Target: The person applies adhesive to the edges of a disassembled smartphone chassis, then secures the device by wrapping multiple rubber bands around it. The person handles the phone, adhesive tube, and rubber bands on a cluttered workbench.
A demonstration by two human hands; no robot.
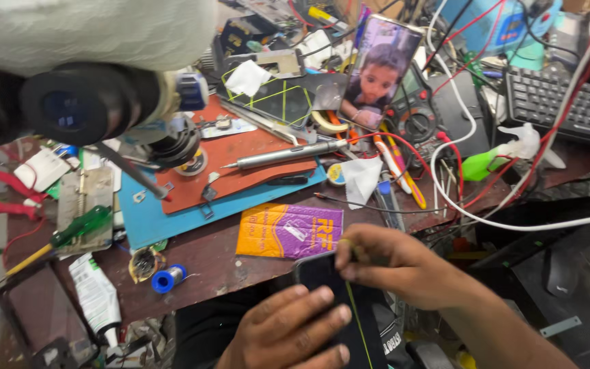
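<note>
A dark brown workbench carries a blue mat toward its left side. Near the front edge lie an orange-and-purple packet, a blue solder spool and a white tube.

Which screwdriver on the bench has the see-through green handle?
The green-handled screwdriver at the left edge, lying slantwise across a metal plate. The grey pen-shaped driver rests on the red-brown mat.

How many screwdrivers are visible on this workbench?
2. A green-handled screwdriver lies at the left, beside the blue mat. A slim grey precision screwdriver rests on the brown mat. Clutter may hide more.
</note>
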